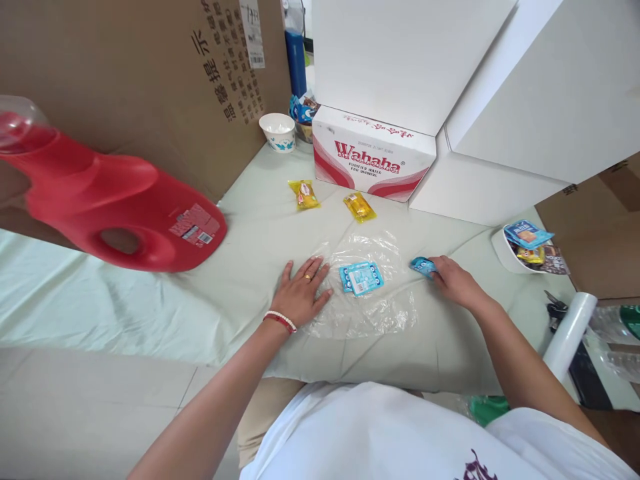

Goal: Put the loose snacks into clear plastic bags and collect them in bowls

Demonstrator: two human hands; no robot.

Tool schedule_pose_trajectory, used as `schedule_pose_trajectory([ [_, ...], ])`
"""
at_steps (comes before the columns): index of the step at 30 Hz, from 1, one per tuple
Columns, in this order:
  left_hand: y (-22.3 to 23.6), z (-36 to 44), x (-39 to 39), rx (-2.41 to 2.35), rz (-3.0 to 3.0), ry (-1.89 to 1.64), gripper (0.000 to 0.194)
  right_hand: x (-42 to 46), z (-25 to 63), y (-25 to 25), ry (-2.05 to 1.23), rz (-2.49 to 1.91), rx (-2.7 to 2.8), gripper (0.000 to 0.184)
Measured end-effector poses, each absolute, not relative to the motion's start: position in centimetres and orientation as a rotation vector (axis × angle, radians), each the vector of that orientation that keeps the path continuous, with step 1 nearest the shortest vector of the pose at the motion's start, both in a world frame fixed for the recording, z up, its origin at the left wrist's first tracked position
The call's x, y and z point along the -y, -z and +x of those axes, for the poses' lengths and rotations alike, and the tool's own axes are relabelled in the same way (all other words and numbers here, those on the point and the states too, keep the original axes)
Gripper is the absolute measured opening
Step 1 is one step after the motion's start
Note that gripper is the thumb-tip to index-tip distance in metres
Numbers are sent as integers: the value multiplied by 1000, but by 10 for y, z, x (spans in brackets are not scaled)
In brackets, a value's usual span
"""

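Observation:
My left hand [301, 291] lies with fingers spread on the left edge of a clear plastic sheet [385, 320]. Two light-blue snack packets [366, 278] overlap on the middle of that sheet. Just past its right edge, my right hand [454, 280] is closed on another blue snack packet [423, 266], whose far end sticks out from the fingers. Two yellow snack packets, one to the left [304, 195] and one to the right [359, 207], lie farther back on the cloth-covered table [250, 267].
A red jug [150, 207] stands at the left. At the back are a paper cup [279, 133] and a Wahaha carton [373, 153] before white panels. On the right are a white bowl of snacks [505, 251], scissors [556, 303] and a white roll [570, 337].

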State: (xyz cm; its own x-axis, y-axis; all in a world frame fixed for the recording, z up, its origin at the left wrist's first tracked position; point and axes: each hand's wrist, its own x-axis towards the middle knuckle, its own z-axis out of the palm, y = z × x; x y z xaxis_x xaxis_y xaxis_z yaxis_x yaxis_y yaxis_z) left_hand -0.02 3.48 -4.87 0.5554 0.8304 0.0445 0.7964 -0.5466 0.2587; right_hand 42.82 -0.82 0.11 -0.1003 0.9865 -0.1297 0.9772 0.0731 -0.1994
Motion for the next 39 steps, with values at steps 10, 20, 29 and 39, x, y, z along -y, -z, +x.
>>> schedule_pose_trajectory([
  [10,51,-4,-35,-1381,2530,-313,61,-31,360,-26,-950,-1512,2135,46],
  [20,42,-7,-21,-1347,2703,-509,52,-60,277,10,-666,-1406,2585,41],
  [29,41,-38,-5,-948,2506,-507,42,17,319,-14,-623,-1368,2270,30],
  [39,44,-51,9,-975,2331,-394,27,104,333,18,-856,-1416,2047,25],
])
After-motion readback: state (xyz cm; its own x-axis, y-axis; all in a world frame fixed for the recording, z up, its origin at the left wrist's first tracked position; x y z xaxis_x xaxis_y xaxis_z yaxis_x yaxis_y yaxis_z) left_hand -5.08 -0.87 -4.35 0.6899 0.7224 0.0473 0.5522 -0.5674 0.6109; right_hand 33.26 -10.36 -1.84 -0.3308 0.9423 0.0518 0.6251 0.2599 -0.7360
